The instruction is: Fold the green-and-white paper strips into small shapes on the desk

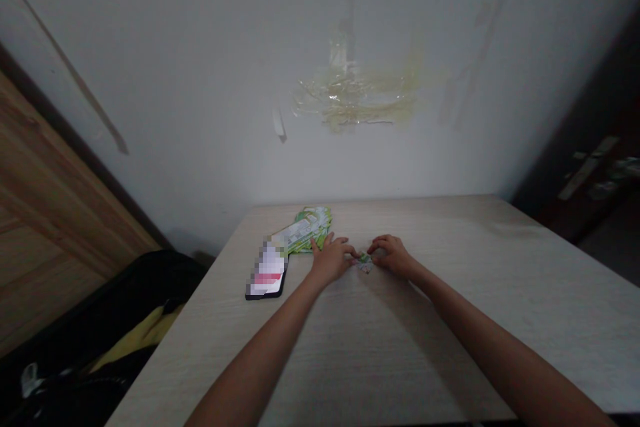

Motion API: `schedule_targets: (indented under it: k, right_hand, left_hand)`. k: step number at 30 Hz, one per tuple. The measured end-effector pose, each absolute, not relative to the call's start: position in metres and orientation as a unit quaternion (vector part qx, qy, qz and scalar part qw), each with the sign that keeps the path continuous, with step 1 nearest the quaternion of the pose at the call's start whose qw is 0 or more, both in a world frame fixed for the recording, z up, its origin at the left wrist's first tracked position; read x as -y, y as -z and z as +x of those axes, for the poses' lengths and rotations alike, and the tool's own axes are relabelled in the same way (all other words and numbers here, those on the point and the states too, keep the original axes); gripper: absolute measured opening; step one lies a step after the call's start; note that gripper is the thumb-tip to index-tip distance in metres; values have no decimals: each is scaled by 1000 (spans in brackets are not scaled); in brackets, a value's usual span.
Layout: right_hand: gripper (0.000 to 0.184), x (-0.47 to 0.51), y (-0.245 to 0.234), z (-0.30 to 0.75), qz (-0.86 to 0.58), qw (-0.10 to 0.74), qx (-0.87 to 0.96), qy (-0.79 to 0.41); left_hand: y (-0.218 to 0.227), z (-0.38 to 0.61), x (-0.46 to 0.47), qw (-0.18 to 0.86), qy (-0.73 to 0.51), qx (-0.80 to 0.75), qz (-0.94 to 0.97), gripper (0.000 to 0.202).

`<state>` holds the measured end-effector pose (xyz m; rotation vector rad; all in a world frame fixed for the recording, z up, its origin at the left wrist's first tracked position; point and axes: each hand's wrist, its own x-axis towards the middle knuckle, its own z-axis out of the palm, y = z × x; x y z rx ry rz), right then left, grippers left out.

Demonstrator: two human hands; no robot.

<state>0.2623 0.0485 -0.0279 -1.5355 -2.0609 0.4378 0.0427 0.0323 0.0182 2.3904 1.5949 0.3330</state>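
Observation:
A small folded piece of green and white paper (365, 263) lies on the pale wooden table (450, 293) between my two hands. My left hand (331, 257) rests on the table with its fingers bent, its fingertips pinching the left side of the paper. My right hand (393, 253) is curled, its fingertips pressed onto the paper's right side. Both arms reach forward across the table.
A stack of green and white printed sheets (306, 228) lies just left of my left hand. A black phone (268, 273) lies in front of the stack. A white wall with tape remains rises behind the table. A dark bag (100, 333) sits left of the table.

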Motion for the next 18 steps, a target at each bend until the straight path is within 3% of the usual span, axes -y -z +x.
schedule_targets:
  k: [7,18]
  right_hand:
    - [25,-41,25,264,-551,300,762,-159]
    - [19,-38,27,263,-528,342,762,-153]
  left_hand:
    - [-8,44,-21,81,-158,-555,813,22]
    - [2,55,-18,118,-235,-554,790,19]
